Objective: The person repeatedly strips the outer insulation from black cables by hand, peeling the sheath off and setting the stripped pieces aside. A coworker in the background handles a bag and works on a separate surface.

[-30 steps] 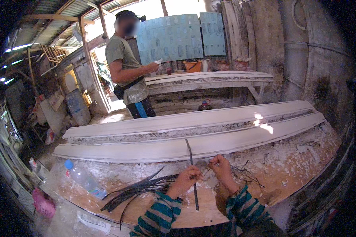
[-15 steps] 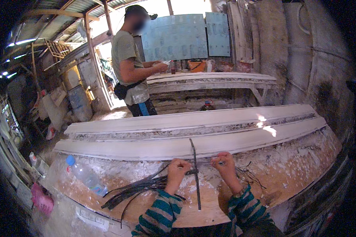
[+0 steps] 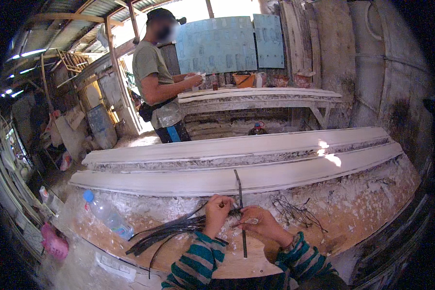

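My left hand (image 3: 218,212) is closed in a pinch just left of a long dark strip (image 3: 244,244). My right hand (image 3: 260,221) has its fingertips pinched together at the right side of that strip, close to my left hand. What either pinch holds is too small to make out. The strip runs up from the board to the near white moulding, with a slight bend toward its top. A short dark piece crosses it between my hands, partly covered by fingers. Under my left wrist spreads a bundle of black strips (image 3: 166,234). Thin dark wires (image 3: 299,212) lie tangled beyond my right hand.
Two long white mouldings (image 3: 295,170) stretch across the bench behind my hands. A clear bottle with a blue cap (image 3: 106,212) lies at the left. Across the bench stands a person (image 3: 157,82) by another table with an orange bucket (image 3: 244,80). A pink bag (image 3: 54,241) sits low left.
My right hand has moved left, from apart beside the wires to the dark strip next to my left hand. The left hand stays pinched in nearly the same place.
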The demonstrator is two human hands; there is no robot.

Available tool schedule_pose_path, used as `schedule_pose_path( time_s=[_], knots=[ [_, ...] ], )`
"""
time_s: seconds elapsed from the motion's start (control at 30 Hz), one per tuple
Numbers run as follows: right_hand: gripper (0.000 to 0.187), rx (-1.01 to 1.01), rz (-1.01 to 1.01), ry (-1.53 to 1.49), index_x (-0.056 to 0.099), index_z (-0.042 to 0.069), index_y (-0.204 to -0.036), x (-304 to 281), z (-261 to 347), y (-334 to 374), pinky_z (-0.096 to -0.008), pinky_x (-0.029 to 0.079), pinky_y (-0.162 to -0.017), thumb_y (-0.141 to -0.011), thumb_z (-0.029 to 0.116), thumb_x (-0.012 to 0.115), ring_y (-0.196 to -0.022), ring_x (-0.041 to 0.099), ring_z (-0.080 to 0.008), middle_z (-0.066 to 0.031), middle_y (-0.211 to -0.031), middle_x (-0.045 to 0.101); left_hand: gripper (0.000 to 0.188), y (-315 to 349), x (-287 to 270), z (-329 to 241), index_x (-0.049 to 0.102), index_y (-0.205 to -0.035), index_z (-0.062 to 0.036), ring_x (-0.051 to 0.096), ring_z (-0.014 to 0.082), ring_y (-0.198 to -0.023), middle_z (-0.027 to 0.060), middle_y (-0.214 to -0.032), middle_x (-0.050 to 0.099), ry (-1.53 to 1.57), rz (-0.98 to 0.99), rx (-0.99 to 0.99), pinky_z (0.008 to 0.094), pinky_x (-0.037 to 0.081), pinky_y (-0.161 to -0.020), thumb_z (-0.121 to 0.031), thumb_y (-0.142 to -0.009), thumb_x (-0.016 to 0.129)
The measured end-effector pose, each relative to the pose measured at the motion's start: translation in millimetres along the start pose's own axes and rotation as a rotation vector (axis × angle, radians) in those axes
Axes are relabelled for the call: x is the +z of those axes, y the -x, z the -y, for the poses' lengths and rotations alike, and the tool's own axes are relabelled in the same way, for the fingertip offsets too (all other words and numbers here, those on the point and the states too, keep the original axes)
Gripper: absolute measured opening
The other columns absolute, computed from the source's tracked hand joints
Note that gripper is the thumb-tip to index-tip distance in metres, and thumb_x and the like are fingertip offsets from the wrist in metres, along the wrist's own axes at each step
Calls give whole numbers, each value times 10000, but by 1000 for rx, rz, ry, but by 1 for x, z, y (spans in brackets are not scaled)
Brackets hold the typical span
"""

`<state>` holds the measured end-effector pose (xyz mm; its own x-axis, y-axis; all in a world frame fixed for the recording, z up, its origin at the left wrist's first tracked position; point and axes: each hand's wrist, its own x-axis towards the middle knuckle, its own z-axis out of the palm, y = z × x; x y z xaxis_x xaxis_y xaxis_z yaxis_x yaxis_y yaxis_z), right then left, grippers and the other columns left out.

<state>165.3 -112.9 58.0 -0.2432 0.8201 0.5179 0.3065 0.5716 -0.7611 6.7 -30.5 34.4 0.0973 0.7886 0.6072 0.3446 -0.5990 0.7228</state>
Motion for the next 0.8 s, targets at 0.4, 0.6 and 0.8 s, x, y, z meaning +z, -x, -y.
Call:
schedule_pose_path(
  time_s=[0.4, 0.6, 0.8],
  knots=[
    [136, 265, -555, 194, 551, 30, -682, -41, -49, -7, -273, 405, -658, -663, 46, 685, -705, 518, -163, -62, -716, 550, 145, 29, 22, -30, 592, -865, -15, 482, 80, -693, -7, -772, 511, 698, 835, -228, 217, 395, -629, -158, -837, 586],
    [133, 52, -707, 647, 638, 94, -748, -36, -54, -8, -375, 372, -808, -629, 85, 699, -927, 488, -261, -110, -920, 536, 143, 23, 15, -33, 574, -815, -51, 460, 58, -666, -37, -729, 495, 827, 802, -393, 210, 387, -600, -187, -815, 618],
    [121, 144, -535, 471, 642, 126, -707, -36, -51, -5, -408, 346, -857, -628, 163, 725, -967, 466, -293, -109, -977, 518, 179, 2, -1, -6, 580, -757, -54, 484, 87, -621, -26, -642, 518, 464, 535, -274, 229, 414, -603, -216, -781, 651]
  ],
)
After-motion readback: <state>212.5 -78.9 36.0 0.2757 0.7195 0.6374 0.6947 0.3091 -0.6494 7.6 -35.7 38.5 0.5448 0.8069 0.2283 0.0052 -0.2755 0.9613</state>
